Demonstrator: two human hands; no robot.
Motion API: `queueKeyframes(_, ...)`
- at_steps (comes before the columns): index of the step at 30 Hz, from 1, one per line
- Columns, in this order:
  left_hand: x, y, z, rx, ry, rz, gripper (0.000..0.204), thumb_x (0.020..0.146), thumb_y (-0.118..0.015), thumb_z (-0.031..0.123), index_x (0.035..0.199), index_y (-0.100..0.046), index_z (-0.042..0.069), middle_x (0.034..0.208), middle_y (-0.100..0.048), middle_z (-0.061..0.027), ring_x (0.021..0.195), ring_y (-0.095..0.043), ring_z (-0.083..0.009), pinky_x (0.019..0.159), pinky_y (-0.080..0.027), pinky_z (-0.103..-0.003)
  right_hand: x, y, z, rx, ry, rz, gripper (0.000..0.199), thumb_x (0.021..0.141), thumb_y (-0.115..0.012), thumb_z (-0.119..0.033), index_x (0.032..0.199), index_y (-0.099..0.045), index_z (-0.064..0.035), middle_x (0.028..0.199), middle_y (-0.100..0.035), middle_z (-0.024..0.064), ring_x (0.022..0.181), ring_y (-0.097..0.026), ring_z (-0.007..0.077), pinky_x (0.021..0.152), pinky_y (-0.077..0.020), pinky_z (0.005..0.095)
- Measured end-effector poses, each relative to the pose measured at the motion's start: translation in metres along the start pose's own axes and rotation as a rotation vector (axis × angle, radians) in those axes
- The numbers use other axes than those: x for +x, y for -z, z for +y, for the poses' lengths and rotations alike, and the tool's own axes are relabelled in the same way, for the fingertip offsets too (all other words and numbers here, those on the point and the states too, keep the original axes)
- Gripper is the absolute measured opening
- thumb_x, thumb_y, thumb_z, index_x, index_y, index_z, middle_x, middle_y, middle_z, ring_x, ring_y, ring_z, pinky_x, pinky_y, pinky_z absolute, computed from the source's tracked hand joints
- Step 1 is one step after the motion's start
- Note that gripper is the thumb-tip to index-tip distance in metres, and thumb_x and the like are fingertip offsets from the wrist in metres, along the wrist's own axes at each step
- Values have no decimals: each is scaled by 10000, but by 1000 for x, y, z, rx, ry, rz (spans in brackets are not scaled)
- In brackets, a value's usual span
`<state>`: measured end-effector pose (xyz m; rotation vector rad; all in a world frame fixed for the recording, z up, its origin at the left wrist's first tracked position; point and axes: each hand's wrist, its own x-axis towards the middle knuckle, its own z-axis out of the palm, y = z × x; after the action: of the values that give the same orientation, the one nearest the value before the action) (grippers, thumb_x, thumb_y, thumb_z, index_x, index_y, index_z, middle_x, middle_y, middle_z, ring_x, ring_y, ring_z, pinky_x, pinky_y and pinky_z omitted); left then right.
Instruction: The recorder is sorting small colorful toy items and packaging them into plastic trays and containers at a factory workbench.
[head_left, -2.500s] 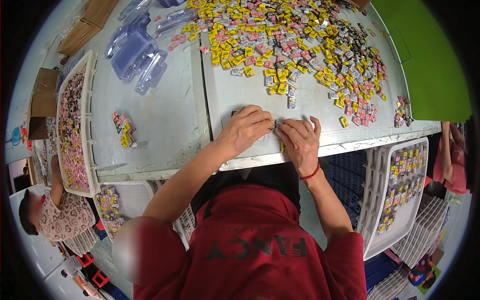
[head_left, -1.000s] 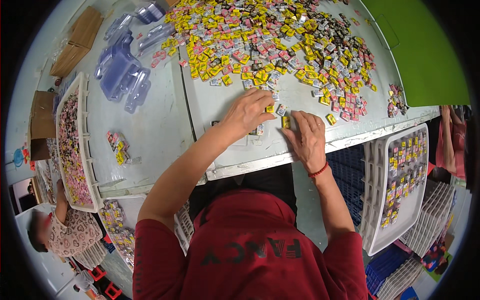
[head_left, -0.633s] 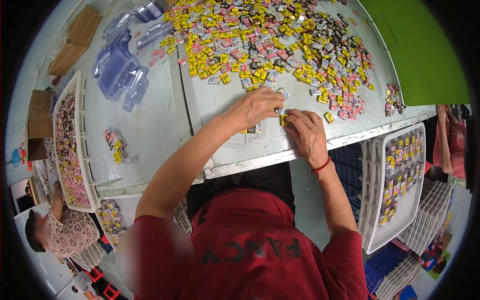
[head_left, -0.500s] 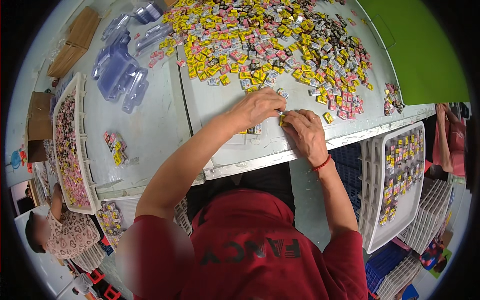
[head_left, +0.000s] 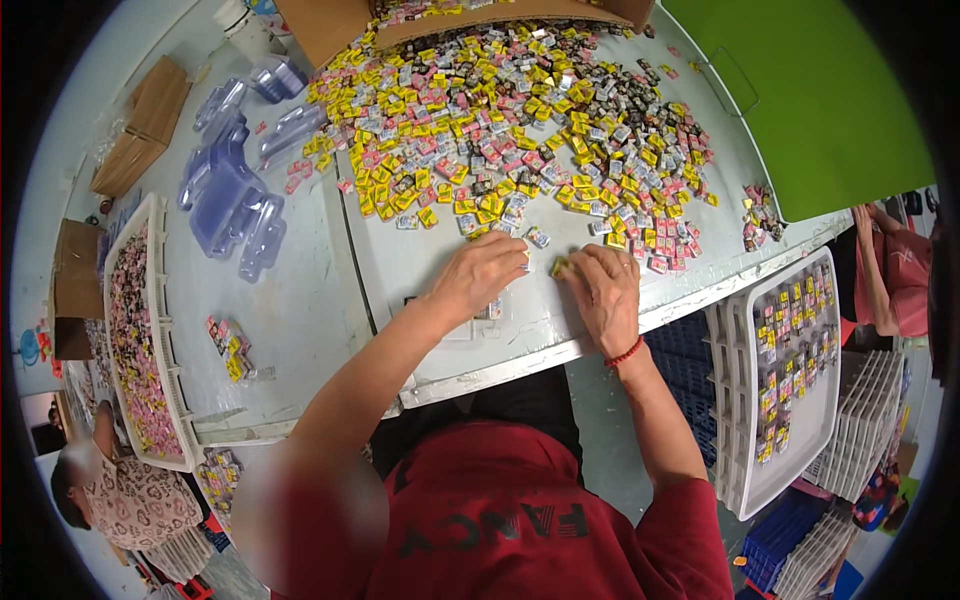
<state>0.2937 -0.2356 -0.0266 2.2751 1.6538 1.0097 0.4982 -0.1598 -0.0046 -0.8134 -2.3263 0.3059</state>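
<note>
A wide heap of small boxes (head_left: 480,130), yellow, pink, white and black, covers the far part of the white table. My left hand (head_left: 478,278) is closed, with a small whitish box (head_left: 526,262) at its fingertips. Just below that hand lies a clear plastic tray (head_left: 462,330), partly hidden by my wrist, with a few small boxes (head_left: 490,310) in it. My right hand (head_left: 606,292), a red bracelet at its wrist, pinches a small yellow box (head_left: 560,267) against the tabletop. Between the hands and the heap rests a loose white-and-blue box (head_left: 538,237).
Clear plastic trays (head_left: 235,200) lie at the left, near a filled white basket (head_left: 150,350) and a filled pack (head_left: 230,348). An open cardboard box (head_left: 510,22) stands at the far edge. Right are a green board (head_left: 810,100), a white crate of packs (head_left: 790,370) and another person (head_left: 895,270).
My hands have drawn apart, the left one back toward the clear tray. The view has shifted, bringing the cardboard box at the far edge into sight.
</note>
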Motion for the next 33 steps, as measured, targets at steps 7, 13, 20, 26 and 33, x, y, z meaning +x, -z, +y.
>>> queueKeyframes(7, 9, 2, -1, 44, 31, 2, 144, 761, -704, 82, 874, -674, -3, 1007, -659, -105, 954, -616, -268, 832, -512, -353, 87, -26, 22, -264, -78, -11, 136, 815, -681, -203, 887, -664, -88, 882, -661, 87, 885, -586, 286, 786, -426, 417)
queueKeyframes(13, -1, 5, 1, -2, 54, 37, 150, 750, -709, 62, 877, -672, -9, 1014, -657, -114, 958, -614, -273, 822, -516, -346, 99, -48, 33, -472, -131, -241, 223, 794, -694, -293, 925, -681, -112, 938, -670, 92, 956, -596, 291, 824, -426, 461)
queueKeyframes(20, -16, 23, -9, 37, 138, 69, 163, 772, -704, 94, 911, -678, 13, 1011, -664, -111, 953, -620, -270, 816, -519, -351, 107, -68, 34, -660, -95, -316, 156, 850, -599, -275, 877, -662, -135, 889, -673, 125, 904, -634, 305, 794, -458, 464)
queueKeyframes(26, -32, 81, 0, 22, 259, 194, 138, 791, -693, 110, 882, -667, 9, 967, -675, -91, 903, -634, -273, 785, -521, -355, 105, -45, 42, -636, -18, -276, 155, 880, -574, -271, 920, -669, -156, 905, -674, 99, 911, -635, 276, 816, -458, 445)
queueKeyframes(33, -88, 82, 39, -39, 264, 217, 150, 770, -716, 99, 870, -659, 4, 976, -669, -85, 895, -635, -250, 794, -525, -335, 35, 3, -60, 80, 249, -242, 250, 732, -746, -77, 957, -648, -126, 946, -655, 34, 944, -599, 235, 937, -381, 421)
